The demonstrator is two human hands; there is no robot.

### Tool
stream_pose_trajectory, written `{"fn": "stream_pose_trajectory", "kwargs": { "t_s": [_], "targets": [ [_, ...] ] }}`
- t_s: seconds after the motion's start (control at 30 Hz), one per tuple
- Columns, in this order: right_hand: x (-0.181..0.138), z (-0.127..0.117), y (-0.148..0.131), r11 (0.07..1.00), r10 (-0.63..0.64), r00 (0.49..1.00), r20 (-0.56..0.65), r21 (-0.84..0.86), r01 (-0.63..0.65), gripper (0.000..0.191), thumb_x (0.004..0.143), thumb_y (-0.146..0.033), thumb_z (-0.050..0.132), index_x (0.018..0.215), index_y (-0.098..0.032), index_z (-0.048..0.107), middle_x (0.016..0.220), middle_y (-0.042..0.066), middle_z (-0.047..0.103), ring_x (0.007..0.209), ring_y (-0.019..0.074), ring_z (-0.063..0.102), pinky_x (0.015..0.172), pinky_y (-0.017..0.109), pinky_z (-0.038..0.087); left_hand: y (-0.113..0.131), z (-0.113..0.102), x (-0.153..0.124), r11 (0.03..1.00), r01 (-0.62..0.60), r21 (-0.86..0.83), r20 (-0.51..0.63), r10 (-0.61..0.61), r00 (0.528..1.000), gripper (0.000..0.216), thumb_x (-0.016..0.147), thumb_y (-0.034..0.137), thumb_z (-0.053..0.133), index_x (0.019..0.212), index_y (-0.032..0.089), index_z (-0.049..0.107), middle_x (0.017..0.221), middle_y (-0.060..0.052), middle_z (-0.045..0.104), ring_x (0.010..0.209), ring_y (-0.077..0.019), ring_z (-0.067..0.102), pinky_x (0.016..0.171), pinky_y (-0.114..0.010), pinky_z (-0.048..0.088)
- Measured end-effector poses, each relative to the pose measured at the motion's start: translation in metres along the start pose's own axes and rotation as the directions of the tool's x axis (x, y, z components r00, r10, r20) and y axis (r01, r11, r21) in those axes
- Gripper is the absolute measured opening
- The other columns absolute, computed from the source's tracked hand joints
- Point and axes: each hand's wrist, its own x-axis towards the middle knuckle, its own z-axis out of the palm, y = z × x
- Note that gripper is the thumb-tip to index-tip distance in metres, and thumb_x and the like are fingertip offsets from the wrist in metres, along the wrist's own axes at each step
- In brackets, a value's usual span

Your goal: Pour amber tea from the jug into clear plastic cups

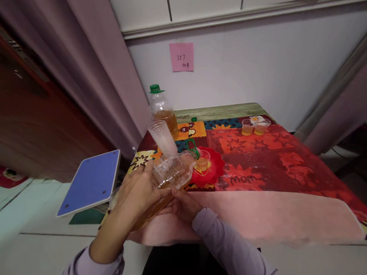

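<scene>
My left hand (137, 191) is wrapped round a large clear jug of amber liquid (167, 175), which is tilted so that its mouth points at a small plastic cup (203, 159). That cup stands on a red plate (212, 168) and holds some amber liquid. My right hand (184, 205) presses against the underside of the jug, fingers curled. A green handle loop (193, 148) sticks up by the jug's mouth. Just behind the jug leans a stack of clear cups (163, 137).
A green-capped bottle of amber liquid (162, 108) stands at the back left of the table. Two small filled cups (254, 127) sit at the far edge. A red patterned cloth (270, 163) covers the table, a pink cloth (262, 212) its near edge. A blue board (91, 182) leans at left.
</scene>
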Motion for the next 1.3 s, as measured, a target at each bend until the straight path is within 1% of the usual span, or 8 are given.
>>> {"fn": "stream_pose_trajectory", "kwargs": {
  "t_s": [0.1,0.23,0.33,0.47,0.7,0.9,1.13,1.3],
  "targets": [
    [0.0,0.0,0.0,1.0,-0.011,1.0,-0.005,-0.002,0.011,0.073,0.077,-0.07,0.09,0.128,-0.021,0.07,0.112,0.008,0.081,0.098,0.0252,0.079,0.092,0.045,0.065,-0.001,0.001,0.0,1.0,0.002,0.006,0.002,-0.002,1.0,0.085,0.086,0.058,0.076,0.153,0.013,0.051,0.14,-0.025,0.071,0.133,-0.0405,0.068,0.107,-0.045,0.052],
    [0.0,0.001,0.0,1.0,-0.004,1.0,-0.007,-0.001,0.004,0.076,0.074,-0.07,0.091,0.129,-0.023,0.069,0.111,0.006,0.081,0.096,0.0243,0.079,0.089,0.043,0.066,-0.002,0.003,0.001,1.0,-0.009,0.007,-0.014,0.009,1.0,0.09,0.085,0.058,0.077,0.157,0.012,0.048,0.145,-0.026,0.069,0.133,-0.0415,0.068,0.107,-0.046,0.053],
    [-0.001,0.003,-0.001,1.0,-0.012,1.0,-0.013,-0.009,0.012,0.067,0.079,-0.068,0.088,0.124,-0.021,0.07,0.109,0.008,0.08,0.096,0.0244,0.078,0.089,0.042,0.065,0.0,0.002,0.0,1.0,-0.001,0.001,-0.012,0.001,1.0,0.086,0.084,0.058,0.078,0.153,0.012,0.052,0.143,-0.026,0.07,0.131,-0.0424,0.07,0.103,-0.046,0.054],
    [-0.003,0.006,-0.003,1.0,-0.006,0.999,-0.035,-0.03,0.005,0.056,0.085,-0.064,0.083,0.12,-0.022,0.069,0.105,0.008,0.08,0.095,0.0242,0.077,0.089,0.043,0.063,0.002,-0.001,-0.001,1.0,0.015,-0.007,0.007,-0.015,1.0,0.087,0.085,0.057,0.078,0.154,0.012,0.051,0.145,-0.026,0.069,0.134,-0.043,0.068,0.106,-0.046,0.053],
    [-0.002,0.006,-0.003,1.0,-0.004,0.998,-0.06,-0.021,0.003,0.074,0.074,-0.071,0.089,0.124,-0.02,0.069,0.109,0.009,0.08,0.096,0.0253,0.077,0.091,0.045,0.063,0.001,0.0,-0.001,1.0,0.005,-0.014,0.023,-0.005,1.0,0.093,0.087,0.055,0.077,0.16,0.008,0.043,0.149,-0.027,0.066,0.139,-0.0425,0.064,0.112,-0.047,0.049],
    [-0.002,0.004,-0.004,1.0,0.018,0.999,-0.039,-0.019,-0.019,0.067,0.078,-0.067,0.088,0.123,-0.021,0.066,0.103,0.006,0.08,0.092,0.023,0.078,0.088,0.042,0.063,-0.002,0.002,0.0,1.0,-0.003,-0.004,0.001,0.003,1.0,0.086,0.085,0.059,0.077,0.152,0.012,0.051,0.139,-0.024,0.072,0.129,-0.0412,0.07,0.104,-0.045,0.053],
    [0.001,-0.001,0.0,1.0,0.006,1.0,-0.014,0.009,-0.006,0.072,0.077,-0.066,0.09,0.125,-0.02,0.065,0.107,0.006,0.08,0.093,0.0227,0.078,0.086,0.041,0.065,-0.004,0.004,0.002,1.0,-0.022,-0.005,-0.019,0.022,1.0,0.083,0.084,0.058,0.077,0.151,0.014,0.053,0.136,-0.023,0.074,0.129,-0.0402,0.071,0.104,-0.044,0.054],
    [0.0,-0.001,0.0,1.0,0.008,1.0,-0.027,-0.009,-0.008,0.075,0.074,-0.07,0.091,0.124,-0.019,0.068,0.107,0.006,0.08,0.094,0.0233,0.077,0.088,0.042,0.064,-0.008,0.01,0.004,0.998,-0.033,-0.046,-0.058,0.03,0.998,0.087,0.082,0.058,0.08,0.153,0.014,0.053,0.134,-0.025,0.075,0.125,-0.0433,0.072,0.1,-0.048,0.056]
  ]
}}
